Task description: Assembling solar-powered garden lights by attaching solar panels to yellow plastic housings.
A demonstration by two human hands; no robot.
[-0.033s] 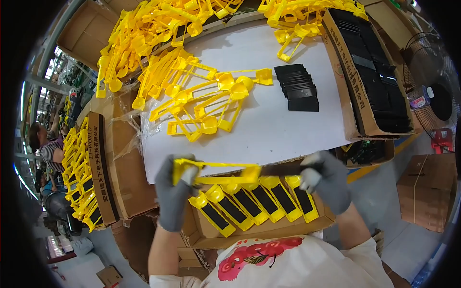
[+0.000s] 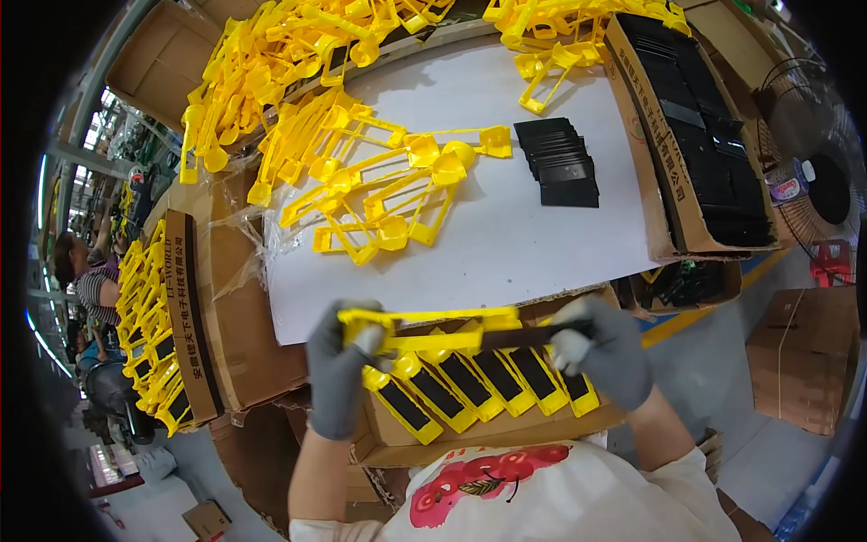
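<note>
My left hand [image 2: 341, 366], in a grey glove, is closed around one end of a yellow plastic frame [image 2: 424, 330] held level above an open box. My right hand [image 2: 603, 352], gloved too, pinches the far end of a thin black plate [image 2: 524, 337]. That plate's left end meets the frame's right end; how deep it sits inside cannot be seen. Below them in the cardboard box [image 2: 397, 454], several yellow frames [image 2: 465, 397] with black plates in them lie side by side, slanted.
Loose yellow frames [image 2: 397, 190] lie on the white tabletop [image 2: 506, 253], with a large heap [image 2: 271, 72] behind. A fanned stack of black plates [image 2: 557, 163] is right of them, beside a carton of black plates [image 2: 695, 144]. Filled frames [image 2: 144, 334] stand at left; a fan [image 2: 813, 172] is at right.
My left hand and the frame have moved slightly right. My right hand has come a little left and down, and the black plate now overlaps the frame's right end.
</note>
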